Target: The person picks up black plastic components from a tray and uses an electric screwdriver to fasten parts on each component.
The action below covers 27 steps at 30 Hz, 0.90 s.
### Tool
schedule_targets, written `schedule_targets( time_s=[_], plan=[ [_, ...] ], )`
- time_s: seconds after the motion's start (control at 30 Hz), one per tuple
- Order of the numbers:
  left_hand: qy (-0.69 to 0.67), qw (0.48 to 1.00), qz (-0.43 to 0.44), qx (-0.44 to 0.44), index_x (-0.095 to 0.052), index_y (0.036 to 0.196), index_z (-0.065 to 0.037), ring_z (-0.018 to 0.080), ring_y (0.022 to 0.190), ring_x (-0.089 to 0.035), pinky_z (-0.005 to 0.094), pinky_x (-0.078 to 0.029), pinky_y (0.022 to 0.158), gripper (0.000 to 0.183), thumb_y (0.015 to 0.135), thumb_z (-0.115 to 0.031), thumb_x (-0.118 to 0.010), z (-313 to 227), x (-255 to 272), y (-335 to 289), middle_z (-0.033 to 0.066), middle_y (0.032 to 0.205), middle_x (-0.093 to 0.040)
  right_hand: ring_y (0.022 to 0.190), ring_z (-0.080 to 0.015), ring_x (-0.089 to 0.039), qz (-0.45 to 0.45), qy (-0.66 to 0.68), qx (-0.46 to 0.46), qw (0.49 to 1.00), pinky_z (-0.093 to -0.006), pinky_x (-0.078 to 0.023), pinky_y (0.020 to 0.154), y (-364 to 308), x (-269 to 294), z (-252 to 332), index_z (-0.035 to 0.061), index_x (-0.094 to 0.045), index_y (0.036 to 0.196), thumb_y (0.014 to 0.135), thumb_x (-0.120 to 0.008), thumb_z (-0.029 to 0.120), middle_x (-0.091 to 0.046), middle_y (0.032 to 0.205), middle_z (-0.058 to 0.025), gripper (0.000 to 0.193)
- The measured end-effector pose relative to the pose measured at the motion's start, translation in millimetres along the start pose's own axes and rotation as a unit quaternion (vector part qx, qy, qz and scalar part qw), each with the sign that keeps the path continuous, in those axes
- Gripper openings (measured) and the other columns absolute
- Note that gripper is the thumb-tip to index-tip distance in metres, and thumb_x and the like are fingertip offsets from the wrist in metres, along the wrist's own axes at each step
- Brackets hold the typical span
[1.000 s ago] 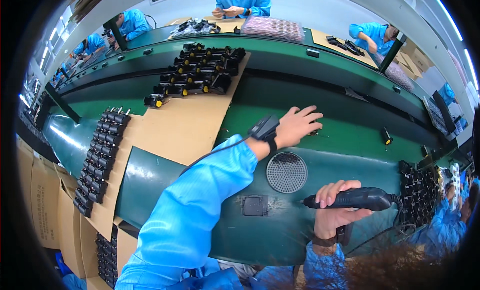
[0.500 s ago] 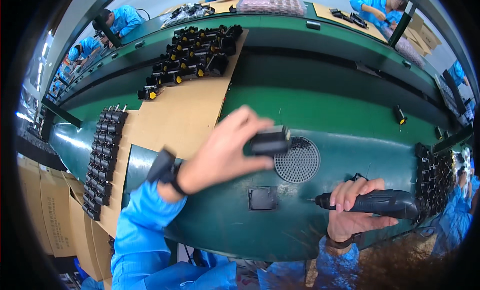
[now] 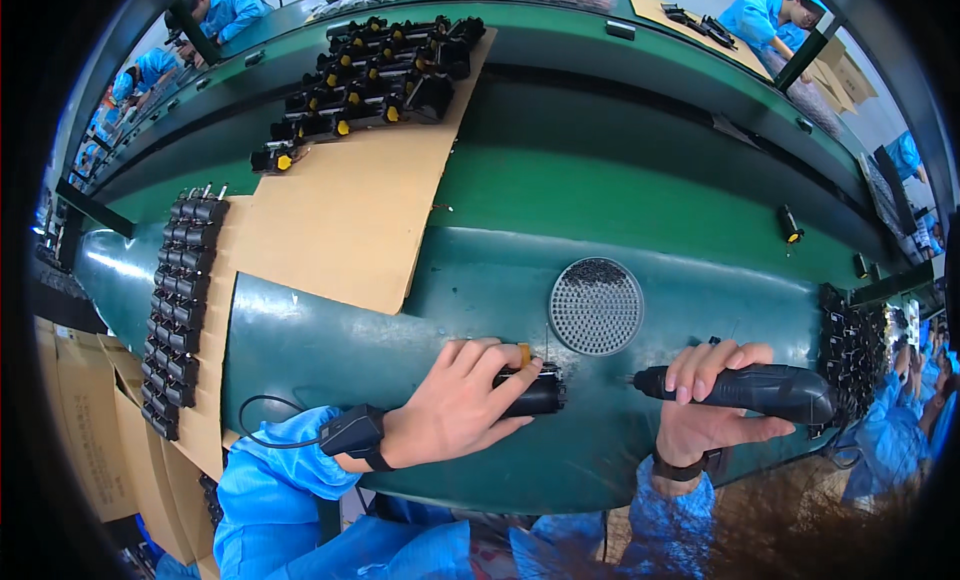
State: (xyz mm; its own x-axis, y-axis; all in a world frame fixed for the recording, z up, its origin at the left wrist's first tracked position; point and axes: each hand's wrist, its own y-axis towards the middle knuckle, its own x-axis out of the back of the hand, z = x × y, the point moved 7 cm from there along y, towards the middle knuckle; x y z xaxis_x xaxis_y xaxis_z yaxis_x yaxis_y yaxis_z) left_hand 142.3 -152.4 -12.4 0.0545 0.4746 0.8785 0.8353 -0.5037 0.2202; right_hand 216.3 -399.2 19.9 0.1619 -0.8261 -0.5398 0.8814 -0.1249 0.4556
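Note:
My left hand (image 3: pixel 465 395) is closed around a black plastic part (image 3: pixel 538 392) low over the bench, with a small amber tab (image 3: pixel 524 355) showing at its upper edge. The part and the hand cover the spot of the dark square piece. In my right hand (image 3: pixel 705 400) is a black electric screwdriver (image 3: pixel 770 391), held level with its tip pointing left toward the part, a gap between them. A round grey perforated tray (image 3: pixel 596 310) with many tiny dark pieces, likely screws, lies just beyond the two hands.
Rows of black parts with yellow knobs (image 3: pixel 370 85) stand on cardboard (image 3: pixel 340 215) at the far left. A column of black parts (image 3: pixel 180 305) lines the left side; more black parts (image 3: pixel 850 350) crowd the right. A single part (image 3: pixel 791 225) lies far right. Other people work beyond.
My left hand has come down and nearer with the black part, which now rests where the square piece showed. The screwdriver has barely moved. The whole view has shifted slightly.

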Motion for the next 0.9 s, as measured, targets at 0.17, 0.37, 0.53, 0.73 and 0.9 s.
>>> schedule_targets(
  time_s=[0.17, 0.37, 0.53, 0.73, 0.9],
  plan=[
    [-0.018, 1.0, 0.001, -0.012, -0.057, 0.15, -0.004, 0.0342, 0.12, -0.052, 0.0487, -0.043, 0.1, 0.077, 0.085, -0.032, -0.085, 2, 3, -8, 0.0129, 0.128, -0.055, 0.055, -0.0147, -0.053, 0.014, -0.025, -0.013, 1.0, -0.0319, -0.047, 0.051, 20, -24, 4, 0.008, -0.05, 0.111, 0.081, -0.04, 0.103, -0.053, 0.072, -0.0035, 0.1],
    [-0.039, 0.999, 0.003, -0.018, -0.056, 0.151, -0.003, 0.0335, 0.121, -0.054, 0.0463, -0.044, 0.098, 0.073, 0.087, -0.027, -0.083, 4, 4, -11, 0.0129, 0.13, -0.056, 0.057, -0.0149, -0.055, 0.067, -0.034, -0.024, 0.997, -0.0315, -0.048, 0.052, 40, -40, -22, 0.0065, -0.05, 0.11, 0.079, -0.042, 0.104, -0.055, 0.073, -0.0043, 0.103],
    [-0.067, 0.997, -0.024, -0.011, -0.06, 0.146, -0.004, 0.0329, 0.121, -0.055, 0.045, -0.045, 0.097, 0.067, 0.086, -0.024, -0.083, 10, 3, -15, 0.0115, 0.129, -0.057, 0.055, -0.0155, -0.055, 0.061, -0.034, -0.028, 0.997, -0.0321, -0.047, 0.051, 43, -35, -45, 0.0073, -0.052, 0.108, 0.078, -0.04, 0.104, -0.056, 0.072, -0.0044, 0.102],
    [-0.057, 0.998, -0.022, -0.011, -0.062, 0.141, -0.006, 0.0325, 0.125, -0.053, 0.0459, -0.044, 0.096, 0.065, 0.085, -0.029, -0.084, 12, 2, -14, 0.0098, 0.131, -0.056, 0.055, -0.0163, -0.055, 0.043, -0.056, -0.026, 0.997, -0.0325, -0.046, 0.051, 47, -23, -53, 0.0083, -0.052, 0.109, 0.079, -0.039, 0.104, -0.056, 0.073, -0.0038, 0.101],
    [-0.058, 0.998, -0.023, -0.01, -0.062, 0.139, -0.007, 0.0316, 0.124, -0.054, 0.0455, -0.044, 0.096, 0.063, 0.085, -0.03, -0.084, 13, 3, -14, 0.0096, 0.13, -0.056, 0.054, -0.0163, -0.055, 0.037, -0.075, -0.029, 0.996, -0.0321, -0.046, 0.051, 47, -23, -56, 0.0084, -0.053, 0.109, 0.08, -0.04, 0.103, -0.056, 0.073, -0.0037, 0.1]
  ],
)
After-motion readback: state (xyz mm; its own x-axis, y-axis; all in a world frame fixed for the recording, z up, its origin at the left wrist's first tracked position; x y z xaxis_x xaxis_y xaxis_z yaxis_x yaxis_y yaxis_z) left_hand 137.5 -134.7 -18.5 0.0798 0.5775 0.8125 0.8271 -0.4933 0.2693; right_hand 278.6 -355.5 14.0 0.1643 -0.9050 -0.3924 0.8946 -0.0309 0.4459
